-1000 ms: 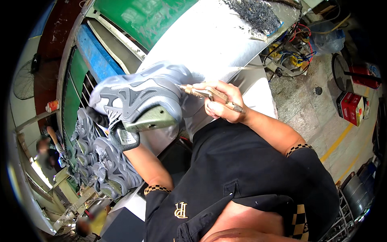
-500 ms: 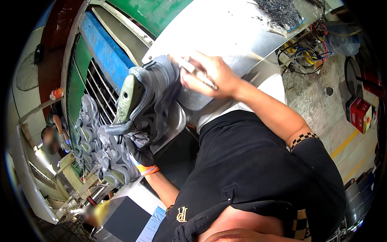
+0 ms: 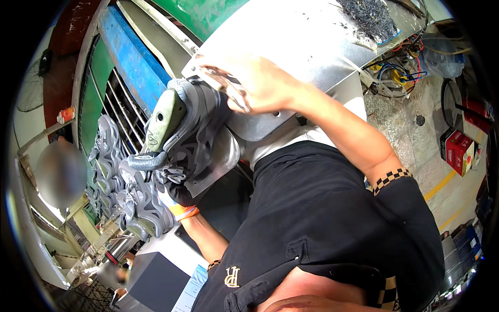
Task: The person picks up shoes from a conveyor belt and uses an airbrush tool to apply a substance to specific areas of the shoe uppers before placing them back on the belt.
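Observation:
A grey sneaker [image 3: 200,122] with a green shoe last [image 3: 165,125] inside it stands tilted at the near corner of the metal table. My left hand [image 3: 178,196], in a dark glove with an orange cuff, grips the shoe's lower end by the laces; its fingertips are partly hidden. Over the sole side of the shoe, my right hand [image 3: 262,86] is bare and closed around a slim silvery tool [image 3: 228,87]. Blur and my fingers hide the tool's exact kind, and its tip lies close to the shoe's heel.
More grey sneakers [image 3: 138,200] are lined up on the left beside a rack with metal bars [image 3: 122,109]. Dark scraps [image 3: 369,21] lie on the bright metal table [image 3: 306,47]. Cables [image 3: 397,75] and a red box [image 3: 457,151] are at right. Another person [image 3: 61,174] is at far left.
My right hand has shifted slightly up and left, turning the silvery tool. The shoe and my left hand have barely moved. At far left, the other person's head appears larger and nearer.

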`<state>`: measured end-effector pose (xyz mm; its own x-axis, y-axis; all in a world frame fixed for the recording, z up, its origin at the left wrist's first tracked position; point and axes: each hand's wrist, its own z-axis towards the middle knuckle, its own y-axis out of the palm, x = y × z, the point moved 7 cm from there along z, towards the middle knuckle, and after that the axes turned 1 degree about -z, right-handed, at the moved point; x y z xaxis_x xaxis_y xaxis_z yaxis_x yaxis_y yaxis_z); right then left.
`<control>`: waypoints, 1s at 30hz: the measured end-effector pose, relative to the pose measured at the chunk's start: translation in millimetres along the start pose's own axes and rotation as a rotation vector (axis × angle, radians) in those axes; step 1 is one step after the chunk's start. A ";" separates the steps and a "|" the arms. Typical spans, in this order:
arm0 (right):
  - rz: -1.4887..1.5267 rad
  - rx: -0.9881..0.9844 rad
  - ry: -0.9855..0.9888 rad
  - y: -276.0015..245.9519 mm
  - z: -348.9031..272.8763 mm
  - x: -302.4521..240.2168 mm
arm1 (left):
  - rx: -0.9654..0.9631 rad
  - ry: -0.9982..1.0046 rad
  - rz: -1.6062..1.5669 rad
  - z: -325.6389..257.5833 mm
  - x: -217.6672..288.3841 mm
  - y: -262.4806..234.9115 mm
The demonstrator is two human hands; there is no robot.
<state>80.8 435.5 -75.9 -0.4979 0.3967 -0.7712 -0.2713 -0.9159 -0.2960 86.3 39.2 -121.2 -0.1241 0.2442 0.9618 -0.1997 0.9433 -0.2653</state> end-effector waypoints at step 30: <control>0.993 0.003 0.586 10.9 -53.0 1.9 | -0.278 0.143 0.482 -23.5 7.2 1.1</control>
<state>120.6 423.0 -110.4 -0.0344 -0.5894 -0.8071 0.0231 -0.8078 0.5890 108.1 47.2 -113.0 -0.0009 0.6711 0.7414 0.1126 0.7368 -0.6667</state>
